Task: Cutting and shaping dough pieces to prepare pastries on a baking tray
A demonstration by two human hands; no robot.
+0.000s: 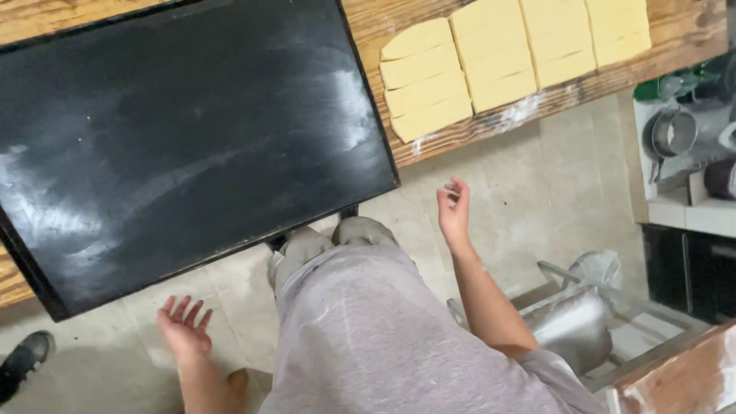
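Observation:
A large black baking tray (192, 146), dusted with flour, lies on a wooden table (675, 34) and overhangs its front edge. Several flat yellow dough rectangles (491, 57) lie in rows on the wood to the tray's right. My left hand (184, 326) hangs below the tray's near edge, fingers spread, holding nothing. My right hand (454, 207) is raised just below the table edge under the dough, fingers loosely curled and empty. Neither hand touches the tray or the dough.
My grey floury apron (368, 330) and shoes (330, 238) fill the lower middle above a tiled floor. A metal bowl (571, 326) sits low on the right. Metal cups and containers (675, 134) stand on a shelf at right. Another person's dark shoe (23, 360) is at lower left.

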